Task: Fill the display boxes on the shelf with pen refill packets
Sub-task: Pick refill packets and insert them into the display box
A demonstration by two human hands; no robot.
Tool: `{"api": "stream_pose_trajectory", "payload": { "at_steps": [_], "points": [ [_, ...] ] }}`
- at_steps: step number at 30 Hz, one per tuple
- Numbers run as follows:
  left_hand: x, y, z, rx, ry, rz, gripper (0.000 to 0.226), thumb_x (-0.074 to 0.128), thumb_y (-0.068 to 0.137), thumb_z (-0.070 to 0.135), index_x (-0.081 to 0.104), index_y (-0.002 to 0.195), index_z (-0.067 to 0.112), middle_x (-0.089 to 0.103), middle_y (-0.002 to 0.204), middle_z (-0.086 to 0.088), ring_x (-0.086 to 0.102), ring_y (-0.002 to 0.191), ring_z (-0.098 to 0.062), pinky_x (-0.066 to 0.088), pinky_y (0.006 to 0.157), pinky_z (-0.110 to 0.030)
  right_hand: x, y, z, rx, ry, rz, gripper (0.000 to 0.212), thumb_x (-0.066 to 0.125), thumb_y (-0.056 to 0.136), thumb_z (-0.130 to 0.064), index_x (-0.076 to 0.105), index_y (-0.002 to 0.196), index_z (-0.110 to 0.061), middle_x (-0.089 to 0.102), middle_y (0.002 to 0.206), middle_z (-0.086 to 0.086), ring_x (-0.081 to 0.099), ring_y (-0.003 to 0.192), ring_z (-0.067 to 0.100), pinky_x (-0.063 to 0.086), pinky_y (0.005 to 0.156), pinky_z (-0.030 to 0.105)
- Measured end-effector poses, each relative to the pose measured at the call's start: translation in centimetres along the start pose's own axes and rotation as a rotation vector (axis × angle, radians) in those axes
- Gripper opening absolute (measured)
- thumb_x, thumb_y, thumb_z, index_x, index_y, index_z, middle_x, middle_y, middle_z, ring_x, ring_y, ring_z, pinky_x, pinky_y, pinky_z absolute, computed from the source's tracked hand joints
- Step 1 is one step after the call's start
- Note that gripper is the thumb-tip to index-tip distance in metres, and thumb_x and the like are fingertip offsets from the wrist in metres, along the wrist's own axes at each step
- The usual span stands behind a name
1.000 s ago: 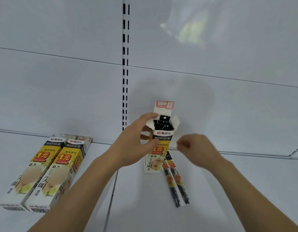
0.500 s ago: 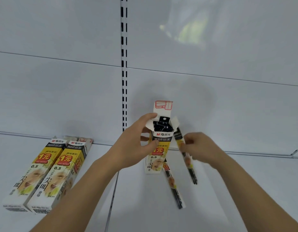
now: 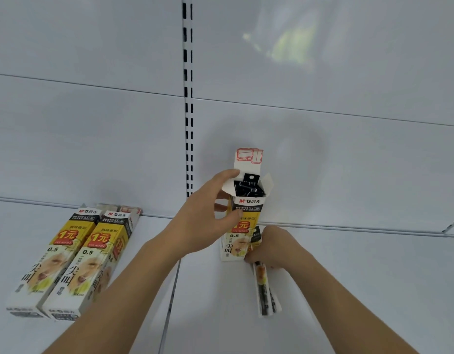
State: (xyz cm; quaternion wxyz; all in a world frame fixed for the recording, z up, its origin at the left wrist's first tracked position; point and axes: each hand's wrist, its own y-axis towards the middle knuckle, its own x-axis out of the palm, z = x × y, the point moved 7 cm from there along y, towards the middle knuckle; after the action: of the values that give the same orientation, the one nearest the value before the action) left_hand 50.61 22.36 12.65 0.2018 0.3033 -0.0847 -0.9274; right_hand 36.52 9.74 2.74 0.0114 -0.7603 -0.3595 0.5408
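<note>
An open yellow-and-white display box (image 3: 246,226) stands upright on the white shelf (image 3: 361,277), its top flap raised and black packet tops showing inside. My left hand (image 3: 205,221) grips the box near its top, thumb on the front and a finger on the rim. My right hand (image 3: 277,247) is low, just right of the box's base. It pinches thin pen refill packets (image 3: 265,287) that lie on the shelf and point toward me. A black packet end shows above that hand, beside the box.
Two more display boxes of the same kind (image 3: 42,259) (image 3: 85,264) lie flat side by side at the left of the shelf. A slotted upright (image 3: 187,111) runs up the white back panel behind the held box.
My right hand lifted one packet up beside the box top, then dropped to the shelf, where it now holds the packets by the box's base. My left hand kept its grip on the box.
</note>
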Motion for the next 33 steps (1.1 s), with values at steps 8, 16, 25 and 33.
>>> {"api": "stream_pose_trajectory", "payload": {
  "at_steps": [8,16,25,33],
  "points": [
    [-0.3,-0.2,0.0,-0.006,-0.009,-0.005,0.071,0.075,0.096,0.029,0.036,0.152,0.046,0.064,0.132,0.024,0.064,0.118,-0.003,0.058,0.100,-0.034,-4.4,-1.1,0.9,0.020,0.128,0.160,0.011,0.078,0.074,-0.021,0.076,0.084,-0.016,0.076,0.075,0.001,0.074,0.073,0.019,0.065,0.075,0.037],
    [-0.3,-0.2,0.4,0.002,-0.015,-0.025,0.069,0.075,0.096,0.026,0.039,0.152,0.043,0.059,0.136,0.024,0.062,0.117,-0.001,0.058,0.099,-0.031,-21.9,-13.6,-3.9,-0.519,0.771,0.821,0.005,0.082,0.086,-0.017,0.078,0.087,-0.013,0.079,0.079,0.006,0.076,0.068,0.033,0.063,0.073,0.053],
    [-0.7,0.3,1.3,0.011,0.033,-0.085,0.052,0.077,0.093,0.026,0.049,0.132,0.046,0.056,0.133,0.026,0.058,0.112,0.005,0.057,0.096,-0.028,-22.7,-14.5,-8.9,-0.735,0.683,0.860,0.004,0.077,0.094,-0.021,0.080,0.091,-0.021,0.080,0.081,-0.001,0.074,0.065,0.034,0.061,0.069,0.050],
    [-0.8,0.5,1.1,0.006,0.028,-0.092,0.051,0.077,0.092,0.028,0.049,0.131,0.045,0.055,0.133,0.026,0.060,0.112,0.002,0.058,0.095,-0.027,-21.7,-12.7,-10.9,-0.790,0.559,0.650,0.009,0.073,0.097,-0.016,0.080,0.099,-0.022,0.081,0.086,-0.002,0.073,0.064,0.031,0.060,0.070,0.038]
  ]
}}
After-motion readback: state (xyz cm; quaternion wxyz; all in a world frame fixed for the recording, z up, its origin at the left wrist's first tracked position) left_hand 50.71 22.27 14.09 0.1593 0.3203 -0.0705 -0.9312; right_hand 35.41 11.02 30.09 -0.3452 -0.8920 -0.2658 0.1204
